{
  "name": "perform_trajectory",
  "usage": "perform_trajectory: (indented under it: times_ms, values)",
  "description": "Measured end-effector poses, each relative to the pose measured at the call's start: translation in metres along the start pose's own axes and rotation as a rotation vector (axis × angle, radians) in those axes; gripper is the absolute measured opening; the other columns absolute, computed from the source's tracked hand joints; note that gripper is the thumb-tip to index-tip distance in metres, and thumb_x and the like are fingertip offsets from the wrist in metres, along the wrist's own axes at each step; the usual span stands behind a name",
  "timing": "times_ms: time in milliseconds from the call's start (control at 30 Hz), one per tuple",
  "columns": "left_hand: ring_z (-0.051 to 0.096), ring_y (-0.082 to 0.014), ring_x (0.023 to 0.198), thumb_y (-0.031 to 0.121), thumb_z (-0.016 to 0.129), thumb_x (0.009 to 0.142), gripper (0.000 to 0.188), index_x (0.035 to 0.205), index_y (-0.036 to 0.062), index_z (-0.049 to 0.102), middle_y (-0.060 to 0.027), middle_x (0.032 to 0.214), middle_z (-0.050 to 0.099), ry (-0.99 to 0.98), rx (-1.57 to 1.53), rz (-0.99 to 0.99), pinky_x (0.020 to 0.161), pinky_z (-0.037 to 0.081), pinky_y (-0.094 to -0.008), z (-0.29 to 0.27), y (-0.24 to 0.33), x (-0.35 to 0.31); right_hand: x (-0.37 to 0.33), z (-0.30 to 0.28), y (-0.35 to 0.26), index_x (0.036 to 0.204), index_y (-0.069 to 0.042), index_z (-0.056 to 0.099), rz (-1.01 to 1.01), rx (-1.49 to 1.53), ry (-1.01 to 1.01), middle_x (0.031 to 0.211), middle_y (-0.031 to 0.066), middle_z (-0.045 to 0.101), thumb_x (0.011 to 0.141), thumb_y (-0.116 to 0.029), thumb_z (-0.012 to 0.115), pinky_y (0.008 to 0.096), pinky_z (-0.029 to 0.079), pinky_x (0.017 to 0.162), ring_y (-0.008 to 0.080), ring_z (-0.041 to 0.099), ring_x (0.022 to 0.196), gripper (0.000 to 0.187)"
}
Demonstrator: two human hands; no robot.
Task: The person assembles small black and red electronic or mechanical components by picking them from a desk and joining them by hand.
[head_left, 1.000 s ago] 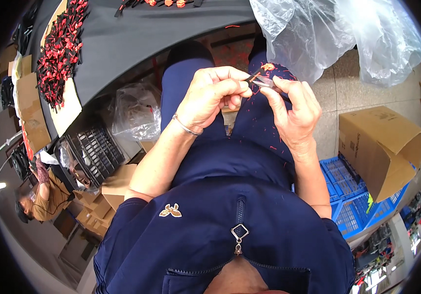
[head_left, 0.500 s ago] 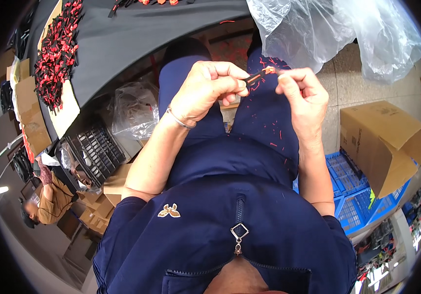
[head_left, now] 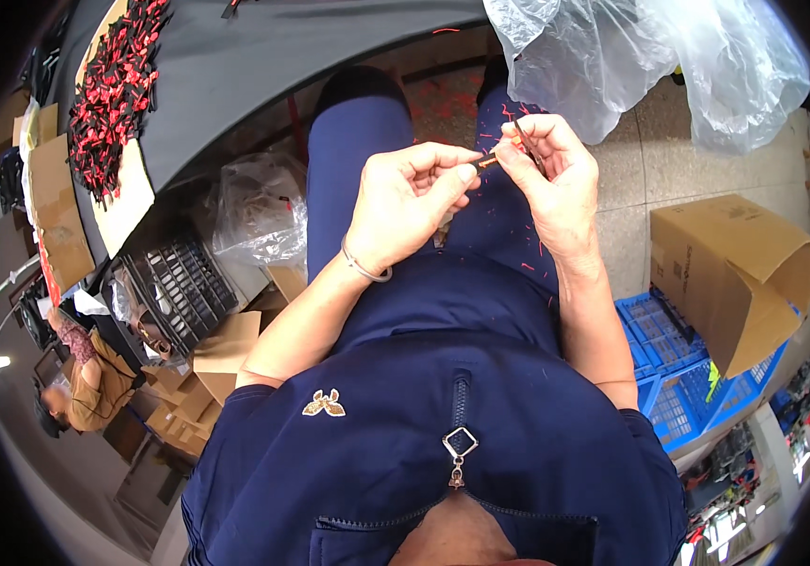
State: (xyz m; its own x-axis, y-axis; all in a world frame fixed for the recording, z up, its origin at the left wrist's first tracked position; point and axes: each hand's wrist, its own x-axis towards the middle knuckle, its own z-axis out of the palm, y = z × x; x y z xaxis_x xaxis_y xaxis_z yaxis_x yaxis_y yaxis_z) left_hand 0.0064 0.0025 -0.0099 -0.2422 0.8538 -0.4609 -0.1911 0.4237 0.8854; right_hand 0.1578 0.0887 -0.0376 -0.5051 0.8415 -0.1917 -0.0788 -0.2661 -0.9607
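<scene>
Cluttered workshop floor; at upper centre, left hand [head_left: 405, 193] and right hand [head_left: 551, 179] pinch a small red-black piece [head_left: 492, 160] between fingertips, steadying it over the lap.

hands [head_left: 414, 193] meet above the lap, a small piece [head_left: 488, 161] between them. table [head_left: 264, 57] ahead-left, a heap of parts [head_left: 113, 90] on it. crate [head_left: 179, 288] under its edge, bag [head_left: 612, 57] ahead-right, box [head_left: 730, 269] right, bins [head_left: 669, 377] below it.
</scene>
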Motion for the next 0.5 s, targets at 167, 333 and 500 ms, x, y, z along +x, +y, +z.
perform_trajectory:
  times_ms: [167, 333, 500]
  values:
    - [0.063, -0.0098, 0.068, 0.010, 0.063, 0.088, 0.015, 0.097, -0.0015, 0.064, -0.0080, 0.083, 0.068, -0.129, -0.459, -0.206, 0.064, 0.053, -0.0229, -0.012, -0.008, 0.004, -0.002, 0.011, -0.007, 0.108, -0.001, 0.058, -0.014, -0.080, 0.066, 0.099, 0.0072, 0.063, 0.081, -0.005, 0.073, 0.0240, 0.048, 0.083, 0.0102, 0.060, 0.089, 0.031]
    - [0.062, -0.0098, 0.069, 0.008, 0.061, 0.088, 0.014, 0.098, -0.0022, 0.064, -0.0081, 0.084, 0.068, -0.078, -0.565, -0.183, 0.064, 0.053, -0.0236, -0.012, -0.012, 0.005, -0.018, 0.010, -0.005, 0.098, -0.002, 0.063, -0.206, -0.480, 0.196, 0.087, 0.0076, 0.066, 0.077, -0.009, 0.077, 0.0293, 0.050, 0.069, 0.0153, 0.063, 0.078, 0.026]
    - [0.060, -0.0090, 0.068, 0.008, 0.060, 0.088, 0.014, 0.097, -0.0023, 0.064, -0.0077, 0.084, 0.067, -0.068, -0.580, -0.147, 0.064, 0.051, -0.0234, -0.004, -0.011, 0.004, -0.017, 0.008, -0.003, 0.088, -0.004, 0.064, -0.557, -0.843, 0.182, 0.073, 0.0044, 0.065, 0.073, -0.012, 0.079, 0.0302, 0.045, 0.056, 0.0195, 0.058, 0.064, 0.023]
